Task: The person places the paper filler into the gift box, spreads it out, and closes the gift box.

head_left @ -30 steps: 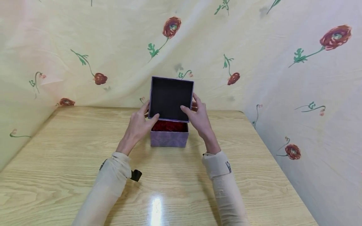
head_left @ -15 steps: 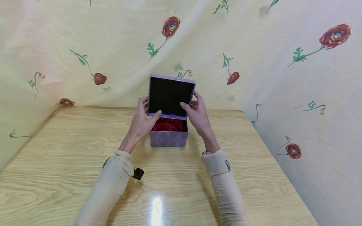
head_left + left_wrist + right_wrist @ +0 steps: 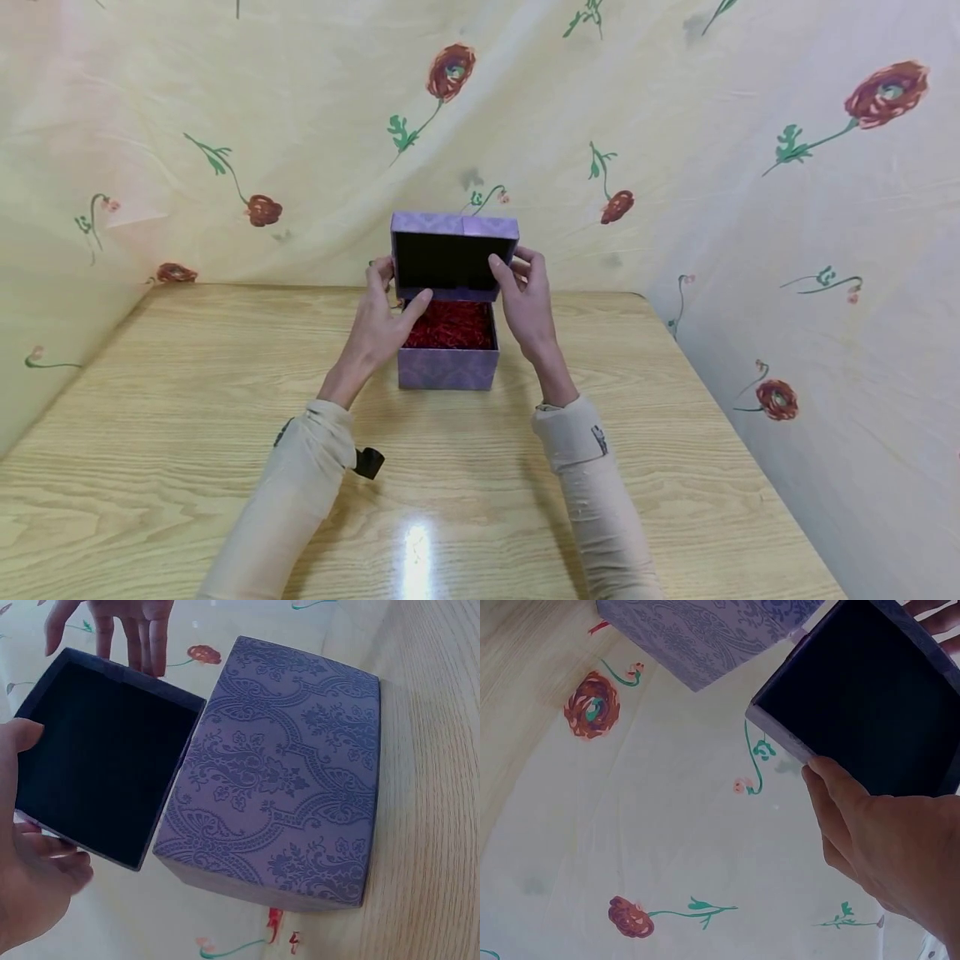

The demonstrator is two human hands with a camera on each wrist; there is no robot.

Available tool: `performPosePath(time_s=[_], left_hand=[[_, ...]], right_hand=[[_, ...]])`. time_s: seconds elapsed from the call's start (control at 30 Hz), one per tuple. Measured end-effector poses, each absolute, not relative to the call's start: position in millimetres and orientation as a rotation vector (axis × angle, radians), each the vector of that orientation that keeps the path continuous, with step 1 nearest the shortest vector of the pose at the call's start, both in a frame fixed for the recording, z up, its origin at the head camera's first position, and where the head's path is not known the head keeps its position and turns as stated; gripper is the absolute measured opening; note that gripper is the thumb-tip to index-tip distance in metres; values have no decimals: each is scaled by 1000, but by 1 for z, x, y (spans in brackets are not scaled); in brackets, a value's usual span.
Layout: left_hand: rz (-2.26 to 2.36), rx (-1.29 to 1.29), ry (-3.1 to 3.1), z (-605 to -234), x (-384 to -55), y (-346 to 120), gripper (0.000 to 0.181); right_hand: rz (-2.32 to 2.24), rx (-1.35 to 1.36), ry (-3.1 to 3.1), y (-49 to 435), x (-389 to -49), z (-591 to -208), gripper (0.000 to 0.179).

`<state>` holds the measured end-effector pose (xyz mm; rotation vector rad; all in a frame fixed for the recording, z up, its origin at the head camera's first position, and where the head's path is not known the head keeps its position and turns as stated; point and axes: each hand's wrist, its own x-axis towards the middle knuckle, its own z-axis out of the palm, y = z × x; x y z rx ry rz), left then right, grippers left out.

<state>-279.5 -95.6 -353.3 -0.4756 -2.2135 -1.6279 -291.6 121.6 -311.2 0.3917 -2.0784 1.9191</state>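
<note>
A purple patterned box (image 3: 446,369) stands on the table, its inside filled with red shredded filler (image 3: 450,325). Above its back part, the matching lid (image 3: 450,225) is held tilted, with its black inside facing the head camera. My left hand (image 3: 375,327) grips the lid's left lower corner, thumb on the front rim and fingers behind. At the right side, my right hand (image 3: 531,308) pinches the lid with its thumb over the edge. In the left wrist view the lid (image 3: 97,757) overlaps the upper edge of the box (image 3: 277,772). The right wrist view shows my right hand (image 3: 900,847) at the lid's side wall.
A light wood table (image 3: 187,375) carries the box near its back edge. Behind and to the right hangs a cream cloth (image 3: 337,125) printed with red flowers. A small black piece (image 3: 368,463) sticks out from the left cuff.
The lid has tipped, its top edge coming toward me, so its purple upper wall shows and less black inside does. More red filler is visible. My right thumb has shifted upward.
</note>
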Motion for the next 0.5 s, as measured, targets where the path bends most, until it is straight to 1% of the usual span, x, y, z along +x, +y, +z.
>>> performPosePath(time_s=[0.17,0.4,0.5], left_hand=[[-1650,-452,-2180,-353,-279,-95,73],[-1687,-396,-2185,-352,-278,-93,87],[-1677,-380,-2173,-352,-278,-92,89]], right_hand=[[1956,380,-1986,120,-294,-313,51],[1953,344,-1958,120,-293,-317,43],[1958,343,-1949,119,-293,-319,39]])
